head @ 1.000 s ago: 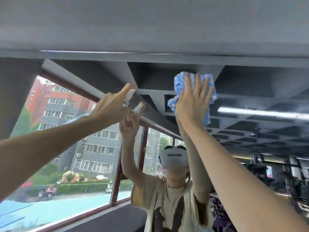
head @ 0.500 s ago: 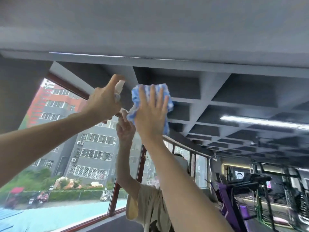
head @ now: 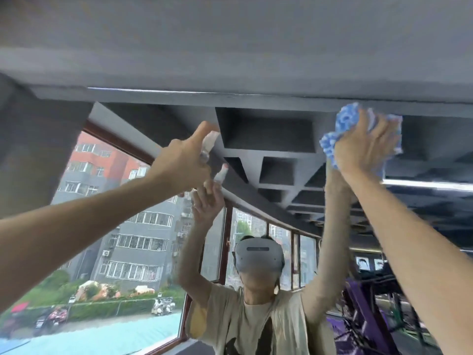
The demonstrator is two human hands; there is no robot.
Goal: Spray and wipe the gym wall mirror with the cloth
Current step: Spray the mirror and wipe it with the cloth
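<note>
while both arms are raised toward the glass, i see the left hand (head: 181, 162) gripping a small pale spray bottle (head: 211, 142). its fingers are curled round the body and the index finger is stretched up along the top, with the head of the bottle just beside the mirror (head: 268, 201). any print on the bottle is too blurred for me to read.

the right hand (head: 363, 147) is high on the right, close under the mirror's top edge. its fingers are spread and pressed against a bunched blue-and-white patterned cloth (head: 332, 142), which lies between palm and glass. folds of it stick out to the left, above the fingers and at the far right.

the mirror fills most of my view under a grey ceiling band. in it i see the reflected person (head: 258, 316) with both arms up, wearing a pale grey headset (head: 258, 254) and a beige t-shirt with a dark graphic whose lettering, if any, i cannot make out. left of that figure is a reflected red-framed window (head: 225, 239) with grey and red apartment blocks, hedges and parked scooters. to the right i see purple gym machines (head: 358, 303) and a lit ceiling strip (head: 422, 184).
</note>
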